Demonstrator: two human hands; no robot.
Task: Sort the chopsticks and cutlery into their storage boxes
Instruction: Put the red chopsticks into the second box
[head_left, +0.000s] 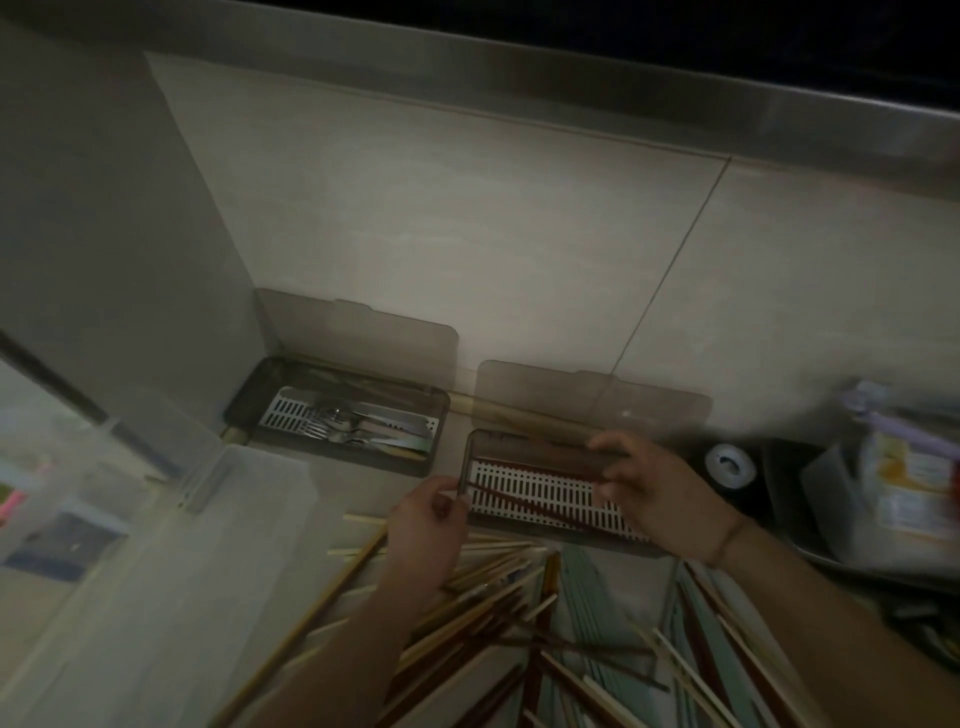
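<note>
bare forearms, thin band (730, 540) on right wrist

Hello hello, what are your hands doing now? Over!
Left hand and right hand holding dark chopsticks over right box. Loose chopstick pile waiting. Nothing blocking.

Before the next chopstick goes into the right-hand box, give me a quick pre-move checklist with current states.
1. Right box lid open: ok, lid stands up against the wall.
2. Space on its slotted tray: ok, only a few dark red chopsticks lie on it.
3. Left hand free: not ok, its fingers grip the box's left end.
4. Right hand free: not ok, it holds the box's right part.
5. Left box reserved for cutlery: ok, forks and other metal pieces inside, lid up.
6. Loose chopstick pile sorted by colour: not ok, pale and dark ones lie mixed.
</note>
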